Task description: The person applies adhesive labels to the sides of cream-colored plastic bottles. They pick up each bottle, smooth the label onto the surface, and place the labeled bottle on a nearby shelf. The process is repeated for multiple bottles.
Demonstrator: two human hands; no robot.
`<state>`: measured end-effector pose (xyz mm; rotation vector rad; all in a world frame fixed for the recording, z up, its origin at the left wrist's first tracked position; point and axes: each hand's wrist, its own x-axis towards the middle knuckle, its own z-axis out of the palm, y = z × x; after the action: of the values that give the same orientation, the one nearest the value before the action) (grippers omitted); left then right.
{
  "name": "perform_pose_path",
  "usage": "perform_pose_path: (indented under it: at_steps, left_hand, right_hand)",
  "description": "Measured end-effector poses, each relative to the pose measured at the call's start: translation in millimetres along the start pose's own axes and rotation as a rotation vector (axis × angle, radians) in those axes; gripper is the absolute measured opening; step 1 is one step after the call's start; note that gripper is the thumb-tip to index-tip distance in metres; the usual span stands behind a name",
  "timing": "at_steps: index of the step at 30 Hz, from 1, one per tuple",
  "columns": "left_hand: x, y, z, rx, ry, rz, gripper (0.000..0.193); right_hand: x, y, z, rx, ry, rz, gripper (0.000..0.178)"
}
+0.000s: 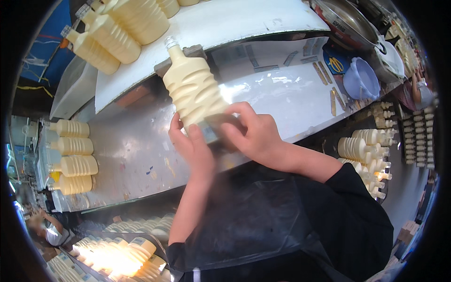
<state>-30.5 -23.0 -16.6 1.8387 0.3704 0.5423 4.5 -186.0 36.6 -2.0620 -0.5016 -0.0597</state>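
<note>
A cream-coloured ribbed plastic bottle [192,87] with a clear cap lies on the shiny metal worktable [127,145], neck pointing away from me. My left hand [190,145] touches its lower left side. My right hand [253,131] grips its base, fingers over a dark label-like strip there. Both forearms come up from the lower edge over my dark apron.
Several more filled bottles lie in a row at the table's left end [73,157], on the white conveyor [112,37] at the back, and in crates below [117,254] and to the right [366,155]. A lilac bowl [361,79], a metal pan [347,21] and a person's arm [47,230] are nearby.
</note>
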Motion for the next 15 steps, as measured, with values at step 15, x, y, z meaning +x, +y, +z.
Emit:
perform_pose_path:
  at_steps: [15]
  left_hand:
    - [16.4,8.4,-15.7,-0.508,-0.016,-0.287,0.036]
  right_hand:
    - [11.6,-15.9,11.8,-0.247,-0.041,-0.253,0.015]
